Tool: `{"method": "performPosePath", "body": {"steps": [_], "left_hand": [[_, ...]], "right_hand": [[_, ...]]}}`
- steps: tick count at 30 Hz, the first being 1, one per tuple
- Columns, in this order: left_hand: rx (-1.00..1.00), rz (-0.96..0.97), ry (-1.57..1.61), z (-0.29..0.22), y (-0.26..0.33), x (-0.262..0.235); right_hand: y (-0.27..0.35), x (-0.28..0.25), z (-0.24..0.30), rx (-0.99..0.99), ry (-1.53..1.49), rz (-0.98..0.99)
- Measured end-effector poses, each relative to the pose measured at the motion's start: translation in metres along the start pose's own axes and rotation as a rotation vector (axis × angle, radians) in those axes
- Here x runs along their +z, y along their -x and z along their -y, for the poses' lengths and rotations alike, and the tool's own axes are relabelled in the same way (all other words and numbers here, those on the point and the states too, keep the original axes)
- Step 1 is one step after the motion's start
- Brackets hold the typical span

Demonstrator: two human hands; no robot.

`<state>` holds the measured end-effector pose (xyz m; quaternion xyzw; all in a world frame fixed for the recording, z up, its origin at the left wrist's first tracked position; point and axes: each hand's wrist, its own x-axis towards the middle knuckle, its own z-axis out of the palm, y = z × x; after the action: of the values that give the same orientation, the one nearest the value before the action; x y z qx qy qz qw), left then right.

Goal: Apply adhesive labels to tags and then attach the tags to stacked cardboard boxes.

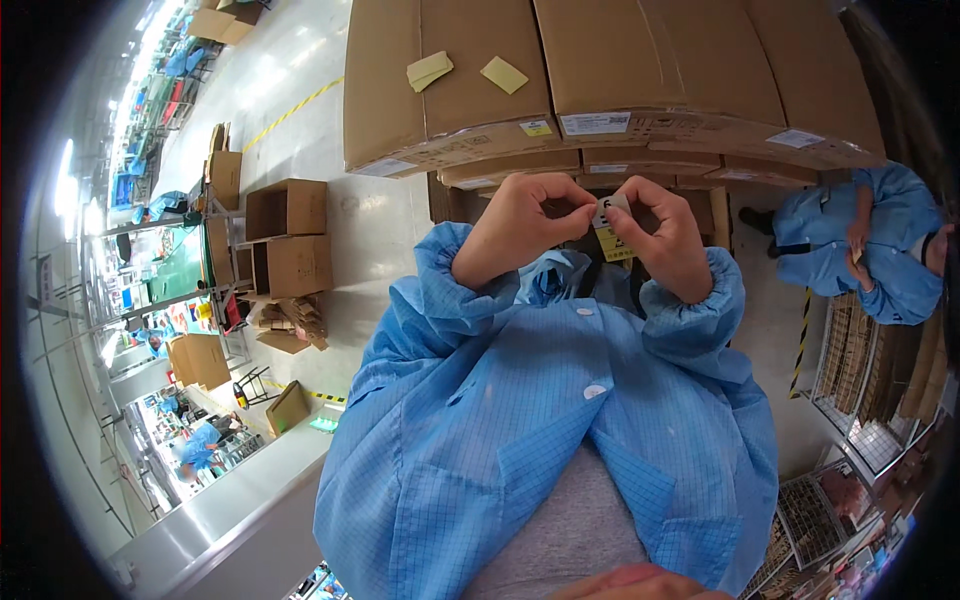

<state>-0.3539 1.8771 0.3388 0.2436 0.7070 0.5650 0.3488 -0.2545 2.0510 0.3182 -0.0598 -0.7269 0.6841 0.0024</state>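
Note:
In front of my chest, both hands hold a small white and yellow label [606,243] with dark print. My right hand [662,236] pinches it between thumb and forefinger at its upper right part. With thumb and forefinger pressed together, my left hand [530,222] grips at the label's upper left edge; the exact contact is partly hidden by the fingertips. Just beyond my hands stand large brown cardboard boxes [650,60], stacked side by side and taped. On top of the left box lie a few pale yellow slips [430,71] and another yellow slip [504,75].
White labels [596,123] are stuck on the box fronts. Open cartons [290,222] stand on the left by a workbench [178,262]. At the right, a person in a blue coat [850,245] is near a wire cart [850,400] holding flat cardboard. Yellow tape [290,115] marks the floor.

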Motion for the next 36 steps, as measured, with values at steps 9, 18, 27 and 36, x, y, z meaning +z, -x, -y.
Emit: {"method": "performPosePath", "body": {"steps": [9, 18, 27, 36], "left_hand": [[-0.018, 0.087, -0.187, -0.007, -0.004, 0.002], [-0.078, 0.139, -0.046, -0.006, -0.006, 0.011], [-0.016, 0.179, 0.038, -0.010, -0.009, 0.009], [0.003, 0.128, -0.050, -0.013, -0.010, 0.016]], "right_hand": [[0.005, -0.008, -0.001, 0.023, 0.063, 0.058], [0.010, -0.017, -0.003, 0.049, 0.023, 0.095], [0.018, -0.024, 0.001, -0.016, -0.033, -0.014], [0.021, -0.024, -0.001, -0.018, -0.033, -0.008]]}}
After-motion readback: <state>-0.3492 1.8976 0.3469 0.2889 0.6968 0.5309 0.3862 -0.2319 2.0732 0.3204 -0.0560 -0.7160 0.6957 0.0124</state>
